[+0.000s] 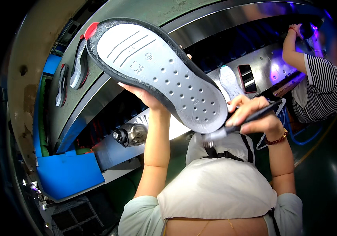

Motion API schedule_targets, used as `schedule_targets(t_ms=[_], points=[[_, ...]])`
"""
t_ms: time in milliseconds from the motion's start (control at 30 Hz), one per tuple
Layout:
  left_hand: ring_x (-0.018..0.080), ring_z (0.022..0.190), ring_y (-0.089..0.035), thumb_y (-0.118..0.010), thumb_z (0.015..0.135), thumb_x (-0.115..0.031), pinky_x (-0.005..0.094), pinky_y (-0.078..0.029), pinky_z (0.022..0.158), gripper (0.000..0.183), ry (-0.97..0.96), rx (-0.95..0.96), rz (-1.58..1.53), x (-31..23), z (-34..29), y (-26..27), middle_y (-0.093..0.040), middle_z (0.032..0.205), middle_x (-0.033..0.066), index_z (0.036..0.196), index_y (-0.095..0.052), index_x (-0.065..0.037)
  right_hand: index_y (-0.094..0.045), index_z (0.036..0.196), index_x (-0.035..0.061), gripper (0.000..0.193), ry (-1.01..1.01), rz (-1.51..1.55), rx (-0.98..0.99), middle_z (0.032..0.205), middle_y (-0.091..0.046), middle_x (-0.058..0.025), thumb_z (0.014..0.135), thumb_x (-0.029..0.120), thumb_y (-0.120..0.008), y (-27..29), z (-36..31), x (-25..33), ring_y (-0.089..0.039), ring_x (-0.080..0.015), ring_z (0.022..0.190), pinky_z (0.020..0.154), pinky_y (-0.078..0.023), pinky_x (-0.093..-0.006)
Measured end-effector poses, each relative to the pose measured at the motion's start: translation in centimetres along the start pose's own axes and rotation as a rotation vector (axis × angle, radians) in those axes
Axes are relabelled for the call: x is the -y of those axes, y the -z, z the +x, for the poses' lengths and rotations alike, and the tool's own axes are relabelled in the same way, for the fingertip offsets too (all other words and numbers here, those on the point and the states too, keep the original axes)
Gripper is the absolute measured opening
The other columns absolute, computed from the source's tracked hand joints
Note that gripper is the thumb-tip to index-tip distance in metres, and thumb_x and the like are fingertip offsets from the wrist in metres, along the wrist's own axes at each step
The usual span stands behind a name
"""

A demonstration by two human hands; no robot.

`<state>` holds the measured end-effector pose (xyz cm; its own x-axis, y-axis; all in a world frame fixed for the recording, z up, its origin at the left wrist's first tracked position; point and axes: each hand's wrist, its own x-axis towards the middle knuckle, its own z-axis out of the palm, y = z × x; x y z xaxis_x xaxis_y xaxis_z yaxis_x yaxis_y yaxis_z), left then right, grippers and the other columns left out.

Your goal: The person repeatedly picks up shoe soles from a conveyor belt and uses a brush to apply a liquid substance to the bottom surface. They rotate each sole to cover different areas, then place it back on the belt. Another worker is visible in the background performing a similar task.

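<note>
A large shoe sole (162, 84) is held up in front of me, grey-white inside with rows of small dimples, a black rim and a red tip at its far left end. My left hand (147, 95) grips it from underneath; most of the fingers are hidden behind it. In my right hand (261, 116) is a brush (257, 113) with a black handle. The brush's pale, blurred end is at the sole's near rounded edge; whether it touches there I cannot tell.
Two more soles (80, 67) lie on the green conveyor belt (72, 100) to the left. A clear bottle (133, 134), a phone (247, 78) and a pale insole (230, 80) rest on the metal bench. Near left is a blue panel (70, 175). A co-worker in stripes (320, 84) works at far right.
</note>
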<state>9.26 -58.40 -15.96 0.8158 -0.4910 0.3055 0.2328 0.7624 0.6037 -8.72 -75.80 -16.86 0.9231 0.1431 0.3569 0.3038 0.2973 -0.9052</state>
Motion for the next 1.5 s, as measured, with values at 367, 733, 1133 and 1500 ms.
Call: schedule_targets(t_ms=[367,733,1133,1500], points=[[0.0339,0.115,-0.040,-0.043,0.071,-0.066,0.0482,-0.035,0.093,0.083,0.329,-0.102,0.045,2.9,-6.4,3.4,-0.037,0.130,0.0141,0.131,-0.030,-0.009,-0.060,0.088,-0.0027,0.016,-0.271,0.086,-0.248,0.093,-0.062,-0.0133,0.073,-0.001,-0.062,-2.9,1.0,-0.9,-0.059,-0.0158,0.084,0.078,-0.046,-0.0263],[0.0226,0.090,-0.057,-0.054,0.077,-0.024,0.0332,-0.045,0.082,0.043,0.855,0.012,-0.118,-0.6,-2.3,1.8,-0.058,0.103,0.0122,0.114,-0.050,-0.004,-0.062,0.083,-0.0021,0.016,-0.109,-0.284,0.217,0.087,-0.064,-0.0134,0.067,-0.003,-0.066,-0.3,3.1,0.9,-0.062,-0.0209,0.083,0.077,-0.048,-0.0283],[0.0175,0.083,-0.058,-0.062,0.074,-0.033,0.0276,-0.046,0.076,0.046,1.326,-0.115,0.291,-1.5,-1.3,-3.4,-0.059,0.099,0.0127,0.108,-0.056,-0.003,-0.062,0.082,-0.0014,0.014,-0.167,-0.363,0.678,0.084,-0.064,-0.0133,0.069,0.000,-0.065,2.4,6.1,4.3,-0.063,-0.0240,0.078,0.070,-0.050,-0.0287],[0.0176,0.082,-0.058,-0.062,0.074,-0.029,0.0288,-0.046,0.076,0.040,1.371,-0.225,0.180,-2.2,-1.9,-1.5,-0.060,0.099,0.0114,0.104,-0.058,-0.003,-0.062,0.087,-0.0012,0.019,-0.148,-0.337,0.570,0.086,-0.064,-0.0143,0.068,-0.002,-0.065,3.5,6.7,4.2,-0.062,-0.0247,0.085,0.076,-0.049,-0.0317]])
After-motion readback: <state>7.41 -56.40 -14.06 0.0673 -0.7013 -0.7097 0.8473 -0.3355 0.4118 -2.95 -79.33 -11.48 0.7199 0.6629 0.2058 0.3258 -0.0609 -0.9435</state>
